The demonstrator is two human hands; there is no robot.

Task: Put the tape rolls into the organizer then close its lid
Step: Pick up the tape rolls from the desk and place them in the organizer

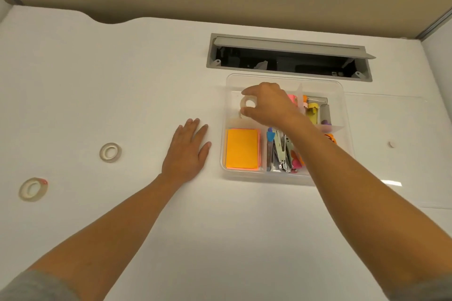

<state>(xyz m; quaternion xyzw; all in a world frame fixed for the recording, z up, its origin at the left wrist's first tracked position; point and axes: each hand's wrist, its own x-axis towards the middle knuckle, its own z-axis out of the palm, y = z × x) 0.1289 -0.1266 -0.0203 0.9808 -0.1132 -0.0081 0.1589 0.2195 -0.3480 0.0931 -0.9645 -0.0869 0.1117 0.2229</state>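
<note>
Fingers (247,91) of the right hand (269,102) pinch a clear tape roll (248,104) over the far-left compartment of the organizer (342,115). This roll stands on edge, its hole facing toward me, its axis running from 12 to 6 o'clock. It looks see-through with a pale core. The left hand (187,151) lies flat on the white desk (122,80), fingers spread and released, holding nothing, just at 9 o'clock of the organizer. Two more tape rolls lie flat, holes pointing up: a nearer one (110,152) and a farther one (33,189), at 8 o'clock of that hand. The clear lid (391,154) lies on the desk at 3 o'clock of the organizer.
</note>
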